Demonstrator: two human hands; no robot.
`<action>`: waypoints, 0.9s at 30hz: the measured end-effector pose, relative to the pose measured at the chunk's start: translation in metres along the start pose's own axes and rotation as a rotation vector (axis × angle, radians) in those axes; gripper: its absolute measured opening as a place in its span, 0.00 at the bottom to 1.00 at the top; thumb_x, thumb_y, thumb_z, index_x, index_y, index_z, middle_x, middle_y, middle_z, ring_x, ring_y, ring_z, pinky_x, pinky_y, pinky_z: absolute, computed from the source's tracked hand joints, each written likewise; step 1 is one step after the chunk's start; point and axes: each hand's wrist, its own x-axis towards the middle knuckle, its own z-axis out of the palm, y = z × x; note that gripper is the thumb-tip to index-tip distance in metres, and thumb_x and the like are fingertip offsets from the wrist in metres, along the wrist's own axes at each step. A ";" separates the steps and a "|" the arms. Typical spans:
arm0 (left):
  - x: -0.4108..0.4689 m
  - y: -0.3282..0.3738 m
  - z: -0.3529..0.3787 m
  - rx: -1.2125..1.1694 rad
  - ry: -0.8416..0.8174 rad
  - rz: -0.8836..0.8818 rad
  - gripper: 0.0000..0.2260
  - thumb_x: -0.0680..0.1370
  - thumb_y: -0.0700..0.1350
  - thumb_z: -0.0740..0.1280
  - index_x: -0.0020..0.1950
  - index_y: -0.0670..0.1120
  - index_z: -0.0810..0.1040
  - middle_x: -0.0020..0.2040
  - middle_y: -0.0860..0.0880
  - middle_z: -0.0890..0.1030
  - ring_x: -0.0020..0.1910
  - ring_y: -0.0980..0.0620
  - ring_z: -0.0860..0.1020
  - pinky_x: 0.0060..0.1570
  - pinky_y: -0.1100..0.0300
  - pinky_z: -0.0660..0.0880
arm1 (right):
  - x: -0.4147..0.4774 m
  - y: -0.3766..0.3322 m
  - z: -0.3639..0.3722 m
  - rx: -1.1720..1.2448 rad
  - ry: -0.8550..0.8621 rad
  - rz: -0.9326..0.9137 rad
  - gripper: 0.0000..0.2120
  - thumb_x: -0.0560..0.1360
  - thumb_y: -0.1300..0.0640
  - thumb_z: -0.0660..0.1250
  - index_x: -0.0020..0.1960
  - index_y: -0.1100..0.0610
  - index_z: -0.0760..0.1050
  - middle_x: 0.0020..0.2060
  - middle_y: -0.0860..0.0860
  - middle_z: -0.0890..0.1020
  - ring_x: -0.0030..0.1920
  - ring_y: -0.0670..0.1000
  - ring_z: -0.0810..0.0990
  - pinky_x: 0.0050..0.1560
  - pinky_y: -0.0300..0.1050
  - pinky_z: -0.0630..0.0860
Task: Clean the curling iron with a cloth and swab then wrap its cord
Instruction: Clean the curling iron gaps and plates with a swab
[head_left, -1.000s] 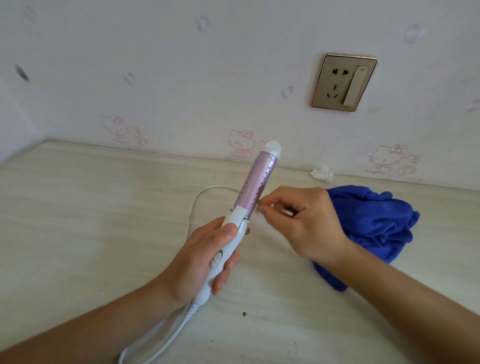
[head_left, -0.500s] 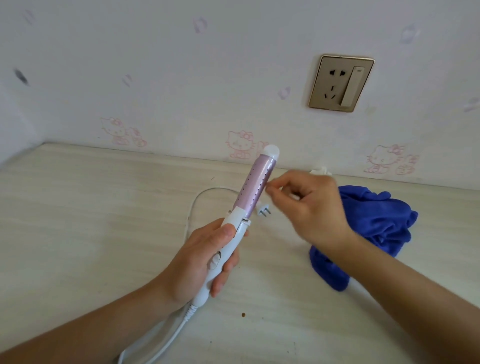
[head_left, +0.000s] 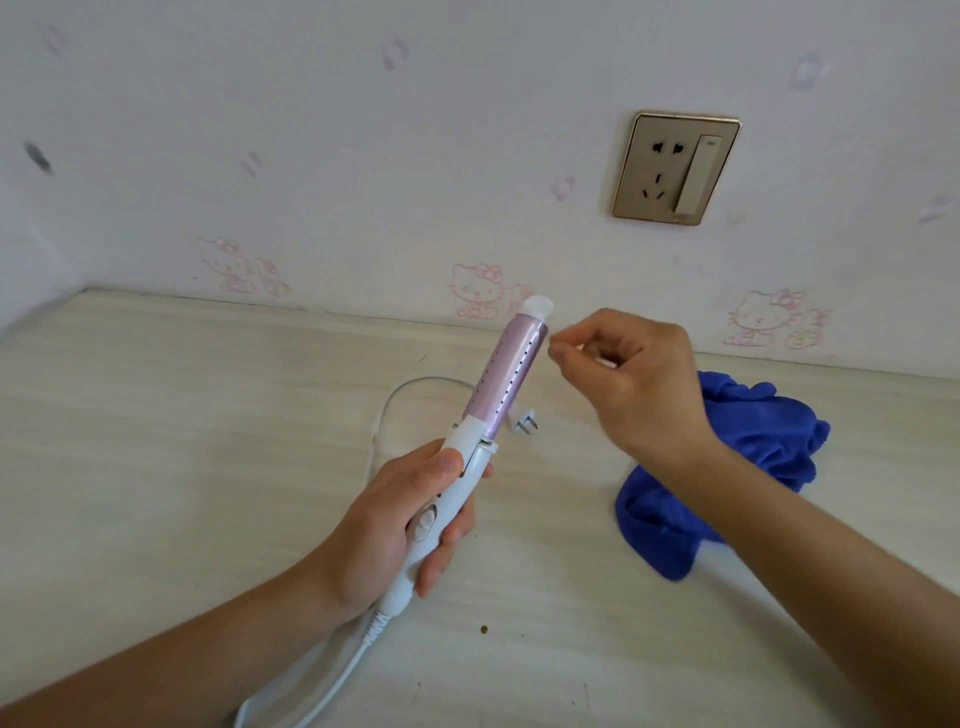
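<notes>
Fingers (head_left: 448, 545) of left hand (head_left: 400, 525) are curled round the white handle of iron (head_left: 511, 379), which is held tilted above mid tabletop (head_left: 182, 441), pink barrel toward the far edge. Right hand (head_left: 639, 374): fingertips pinched on swab (head_left: 605, 361), just beside the barrel's top. Cord (head_left: 384, 410) is looped behind, with plug (head_left: 525, 425) near the barrel. Cloth (head_left: 753, 441), blue, is heaped toward the right edge. Socket (head_left: 675, 169) is set on the wall.

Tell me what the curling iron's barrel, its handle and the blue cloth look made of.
Barrel: likely coated metal, pink with a satin sheen and a row of dark dots.
Handle: glossy white moulded plastic.
Cloth: soft blue fabric, probably microfibre, crumpled in matte folds.
</notes>
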 end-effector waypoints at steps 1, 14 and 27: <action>0.000 0.000 0.000 -0.005 0.000 0.003 0.26 0.76 0.63 0.62 0.59 0.42 0.79 0.33 0.44 0.72 0.19 0.50 0.69 0.23 0.62 0.66 | -0.001 -0.001 0.001 -0.010 -0.002 -0.003 0.07 0.76 0.65 0.73 0.41 0.56 0.83 0.25 0.51 0.76 0.25 0.45 0.69 0.29 0.36 0.67; 0.000 0.001 0.001 -0.009 -0.006 -0.003 0.26 0.75 0.63 0.62 0.58 0.42 0.79 0.33 0.44 0.72 0.19 0.50 0.69 0.23 0.62 0.66 | -0.003 -0.002 0.002 -0.030 -0.013 -0.020 0.06 0.76 0.64 0.72 0.42 0.56 0.84 0.24 0.46 0.74 0.25 0.43 0.68 0.29 0.33 0.67; 0.001 0.000 -0.002 -0.040 -0.026 -0.007 0.25 0.77 0.62 0.61 0.59 0.42 0.80 0.32 0.45 0.73 0.18 0.51 0.69 0.23 0.63 0.67 | 0.000 0.000 -0.001 -0.003 0.002 -0.002 0.06 0.76 0.64 0.73 0.41 0.56 0.83 0.24 0.49 0.75 0.26 0.43 0.68 0.29 0.35 0.68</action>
